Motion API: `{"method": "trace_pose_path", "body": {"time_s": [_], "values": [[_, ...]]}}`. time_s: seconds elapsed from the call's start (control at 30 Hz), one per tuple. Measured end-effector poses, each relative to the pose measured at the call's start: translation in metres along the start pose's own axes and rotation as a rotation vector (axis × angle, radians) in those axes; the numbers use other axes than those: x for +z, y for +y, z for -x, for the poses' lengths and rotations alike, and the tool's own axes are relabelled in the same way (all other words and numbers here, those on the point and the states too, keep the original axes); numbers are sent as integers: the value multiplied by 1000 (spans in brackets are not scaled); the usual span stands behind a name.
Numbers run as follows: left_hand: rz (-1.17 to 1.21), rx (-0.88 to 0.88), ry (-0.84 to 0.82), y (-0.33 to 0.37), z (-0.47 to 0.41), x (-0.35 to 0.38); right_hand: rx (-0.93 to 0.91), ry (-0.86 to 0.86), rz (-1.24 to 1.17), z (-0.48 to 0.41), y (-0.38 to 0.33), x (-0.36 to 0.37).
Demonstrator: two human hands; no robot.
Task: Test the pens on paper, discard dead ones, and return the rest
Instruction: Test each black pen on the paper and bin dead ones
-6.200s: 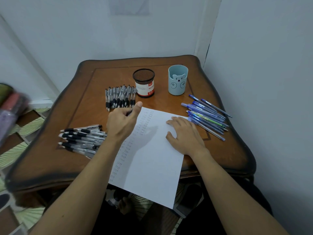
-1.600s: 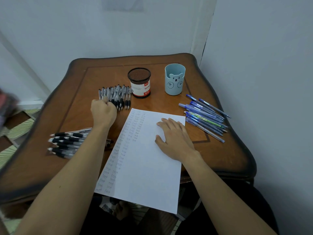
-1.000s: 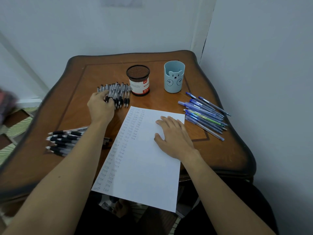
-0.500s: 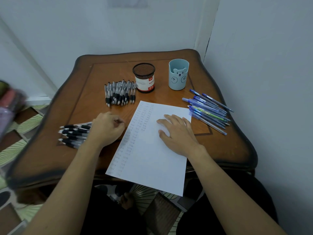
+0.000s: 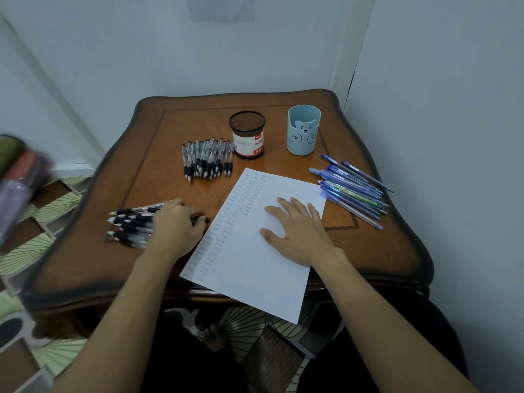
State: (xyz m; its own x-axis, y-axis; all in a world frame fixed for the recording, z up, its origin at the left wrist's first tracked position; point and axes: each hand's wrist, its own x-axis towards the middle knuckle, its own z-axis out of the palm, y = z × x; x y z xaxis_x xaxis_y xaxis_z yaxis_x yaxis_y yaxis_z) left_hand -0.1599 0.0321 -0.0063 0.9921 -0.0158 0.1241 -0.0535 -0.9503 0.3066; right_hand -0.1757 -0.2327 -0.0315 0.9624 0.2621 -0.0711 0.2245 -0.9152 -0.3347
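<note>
Paper: we had the paper [image 5: 255, 259] lying slanted on the worktop [image 5: 85, 268], its near corner hanging past the front edge. Columns of small test marks ran down its left side.
Right hand: our right hand [image 5: 297, 234] lay flat on the paper, fingers straight and spread, pressing it down.
Left hand: our left hand [image 5: 175, 228] sat just left of the paper, fingers curled round a pen [image 5: 202, 219] whose dark end poked out toward the sheet.
Near pens: we saw the near pens [image 5: 127, 225], a black-grip pile, lying on the left of the worktop with tips pointing left. Our left hand covered the pile's right end.
Blue pens: the blue pens [image 5: 351, 188] lay fanned to the right of the paper, the closest just beside its far right corner.
Far pens: we saw the far pens [image 5: 207, 158], also black-grip, in a row beyond the paper, grips toward us.
Mesh cup: the mesh cup [image 5: 247, 134], black with a red and white label, stood upright just right of that row.
Bear cup: the bear cup [image 5: 303, 130], pale blue, stood upright to the right of the mesh cup, apart from it.
</note>
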Motion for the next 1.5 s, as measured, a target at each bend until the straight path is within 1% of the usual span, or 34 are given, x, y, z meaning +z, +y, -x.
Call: {"method": "trace_pose_path", "body": {"time_s": [0.1, 0.2, 0.27, 0.4, 0.53, 0.63, 0.7, 0.77, 0.9, 1.0, 1.1, 1.2, 1.27, 1.33, 1.4, 1.43, 1.5], "values": [[-15, 4, -7, 1, -1, 1, -17, -34, 10, -1, 5, -3], [-103, -38, -16, 4, -2, 2, -27, -43, 33, -3, 8, -3], [-124, -49, 11, 6, -3, 4, -31, -36, 38, -4, 10, -2], [67, 11, 155, 14, -7, 8, -38, -10, 39, -2, 10, 0], [302, 140, 242, 34, -8, 12, -37, 13, 28, -1, 9, 1], [409, 206, 224, 48, -7, 15, -39, 30, 11, -1, 9, 1], [467, 216, 176, 56, -9, 13, -40, 41, -3, -1, 10, 2], [474, 216, 160, 60, -12, 12, -41, 55, -18, 0, 10, 2], [473, 168, 196, 66, -20, 10, -41, 74, -32, 0, 10, 2], [563, 114, 193, 70, -25, 9, -44, 61, -29, 1, 10, 1], [674, 113, 199, 74, -27, 6, -54, 70, -38, 1, 10, 0], [696, 95, 233, 76, -33, 6, -52, 77, -52, 2, 11, 0], [812, 51, 286, 75, -38, 12, -51, 83, -51, 2, 11, 0], [1045, -62, 322, 75, -41, 18, -53, 84, -50, 1, 10, 0], [1237, -138, 349, 75, -43, 21, -58, 81, -57, 1, 11, 1], [1269, -140, 346, 74, -44, 25, -60, 81, -63, 1, 11, 1], [1166, -98, 302, 71, -42, 30, -64, 85, -78, 1, 11, 1]]}}
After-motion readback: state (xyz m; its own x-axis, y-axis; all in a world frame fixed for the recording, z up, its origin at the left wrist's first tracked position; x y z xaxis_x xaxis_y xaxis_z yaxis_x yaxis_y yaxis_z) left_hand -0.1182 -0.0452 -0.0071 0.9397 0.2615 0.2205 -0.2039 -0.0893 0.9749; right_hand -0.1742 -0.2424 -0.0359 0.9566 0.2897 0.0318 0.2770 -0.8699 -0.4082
